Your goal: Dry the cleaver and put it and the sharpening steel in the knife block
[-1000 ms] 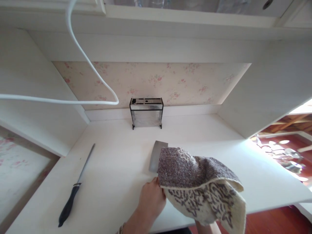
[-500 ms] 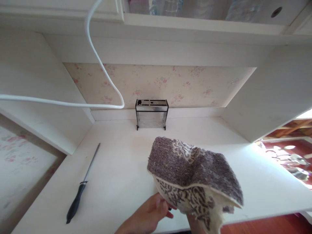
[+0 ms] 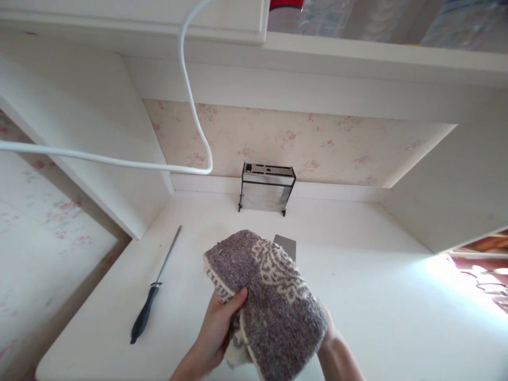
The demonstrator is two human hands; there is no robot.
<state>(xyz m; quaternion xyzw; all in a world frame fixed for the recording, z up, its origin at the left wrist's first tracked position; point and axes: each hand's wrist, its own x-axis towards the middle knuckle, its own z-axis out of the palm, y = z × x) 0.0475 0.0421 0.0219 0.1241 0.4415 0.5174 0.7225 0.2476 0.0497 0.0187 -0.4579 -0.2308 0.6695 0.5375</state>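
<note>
A folded grey-brown towel (image 3: 270, 296) with a cream floral pattern is held up over the white counter. My left hand (image 3: 222, 317) grips its left lower side, thumb on top and the other fingers underneath. At the right edge of the cloth, my right hand (image 3: 328, 338) closes against it, its fingers mostly hidden behind the fabric. A flat grey metal blade (image 3: 286, 245) with a squared end sticks out past the towel's far side; the rest of it is covered.
On the left of the white counter (image 3: 357, 275) lies a sharpening steel (image 3: 154, 291) with a black handle. A slim metal knife block (image 3: 268, 188) stands by the back wall. A white cable (image 3: 190, 95) hangs at upper left, below a cabinet (image 3: 119, 21).
The towel has moved left and turned, its folded face now toward me. My left thumb now lies on top of it. The grey blade has come into sight. The view has shifted left.
</note>
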